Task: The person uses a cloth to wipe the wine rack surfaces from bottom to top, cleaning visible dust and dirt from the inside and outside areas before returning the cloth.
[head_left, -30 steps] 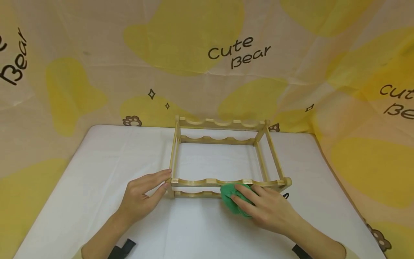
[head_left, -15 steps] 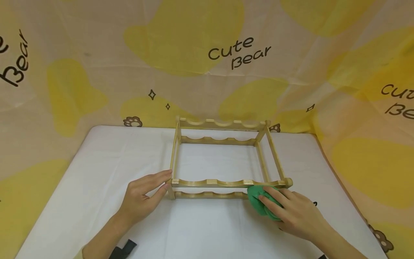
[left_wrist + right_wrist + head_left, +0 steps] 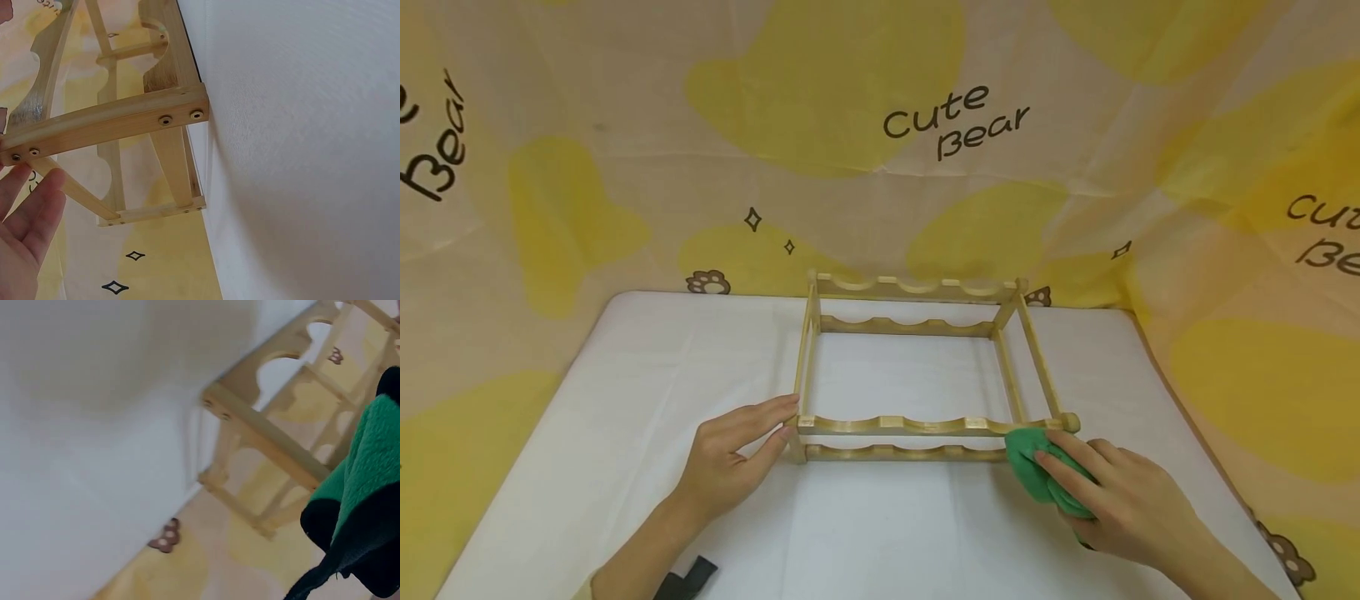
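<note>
A pale wooden bottle rack [image 3: 891, 425] with scalloped rails stands on the white table. At its front left corner, my left hand [image 3: 730, 454] pinches the frame between thumb and fingers. In the left wrist view, the fingertips [image 3: 55, 181] lie at the end of the post, beside two bolts. My right hand [image 3: 1131, 508] grips a folded green cloth [image 3: 1037, 467] against the right end of the upper front rail, near the rounded corner. The fluffy cloth [image 3: 372, 447] and black material beside it fill the right edge of the right wrist view; the right fingers are hidden there.
The white tabletop [image 3: 880, 533] runs back to a yellow and beige patterned curtain [image 3: 850, 192] right behind the rack. A black strap [image 3: 688, 579] lies near my left forearm.
My right hand has slid the green cloth rightward along the front rail, from about its middle to its right end. The left hand and the rack have stayed put.
</note>
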{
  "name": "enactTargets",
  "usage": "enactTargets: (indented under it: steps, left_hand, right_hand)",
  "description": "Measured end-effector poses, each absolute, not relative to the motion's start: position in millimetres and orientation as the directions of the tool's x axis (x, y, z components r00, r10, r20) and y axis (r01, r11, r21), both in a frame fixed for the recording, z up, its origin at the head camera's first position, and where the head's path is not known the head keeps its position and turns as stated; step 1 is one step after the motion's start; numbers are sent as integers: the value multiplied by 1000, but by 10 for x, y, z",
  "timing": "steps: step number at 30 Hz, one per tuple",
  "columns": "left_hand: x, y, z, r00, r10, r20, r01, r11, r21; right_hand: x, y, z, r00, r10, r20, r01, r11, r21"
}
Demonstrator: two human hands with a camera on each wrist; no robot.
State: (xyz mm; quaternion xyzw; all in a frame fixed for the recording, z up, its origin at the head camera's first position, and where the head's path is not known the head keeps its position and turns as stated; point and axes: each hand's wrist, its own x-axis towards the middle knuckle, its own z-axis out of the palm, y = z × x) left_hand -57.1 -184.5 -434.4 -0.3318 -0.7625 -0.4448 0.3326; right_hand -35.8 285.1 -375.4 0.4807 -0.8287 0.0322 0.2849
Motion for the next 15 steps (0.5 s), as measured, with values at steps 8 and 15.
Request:
enactTargets:
  steps: [8, 15]
  left_hand:
    - [-572, -1840, -4350, -558, 203, 805, 804, 375, 462]
    - [-571, -1843, -4353, -564, 206, 800, 800, 376, 468]
  right_hand:
    - [-480, 2645, -3264, -241, -798, 553, -855, 444, 268]
    - [-779, 2503, -2833, -202, -835, 511, -876, 387, 287]
